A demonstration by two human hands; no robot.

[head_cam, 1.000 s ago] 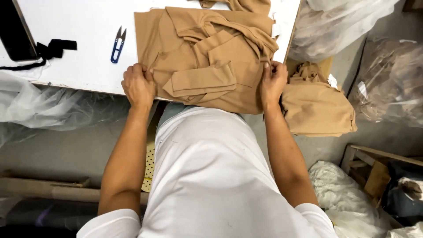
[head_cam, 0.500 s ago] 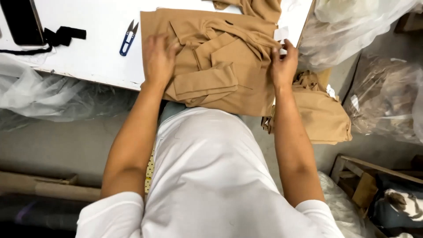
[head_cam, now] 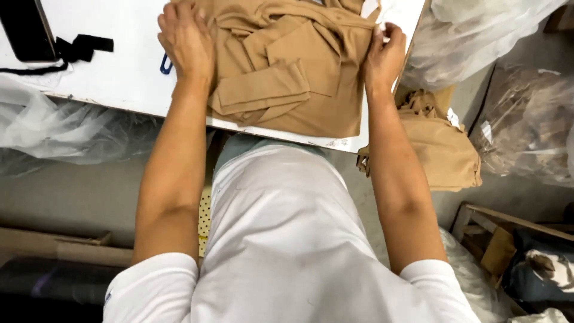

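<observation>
Left hand point(head_cam: 186, 37) laid flat, palm down, fingers spread and relaxed on the upper left edge of the tan garment point(head_cam: 287, 78); pressing rather than gripping. Right hand point(head_cam: 382, 57) closed in a pinch on the garment's right edge, thumb and fingertips meeting on the cloth close to a small white tag, though hard to tell whether the tag itself is caught.

Seen from the head camera: garment bundled in loose folds between the two hands, one sleeve-like flap doubled across the middle, near hem hanging just over the edge of the white table point(head_cam: 107, 78). Just outside the left hand, blue thread snips point(head_cam: 165, 64), mostly hidden by the wrist. Farther out on that side, a black strap point(head_cam: 84, 46) and a flat black device point(head_cam: 27, 30), both well apart from the cloth. Beyond the right hand, clear plastic bags point(head_cam: 472, 36); below it and off the table, a second tan garment point(head_cam: 442, 149) in a heap.

Judged from the hold: squaring and flattening the folded bundle, left side pinned, right side drawn taut. Any further fold would seem to call for keeping the pinned edge from creeping, lifting only the pinched side, and staying clear of the snips beside the left wrist.
</observation>
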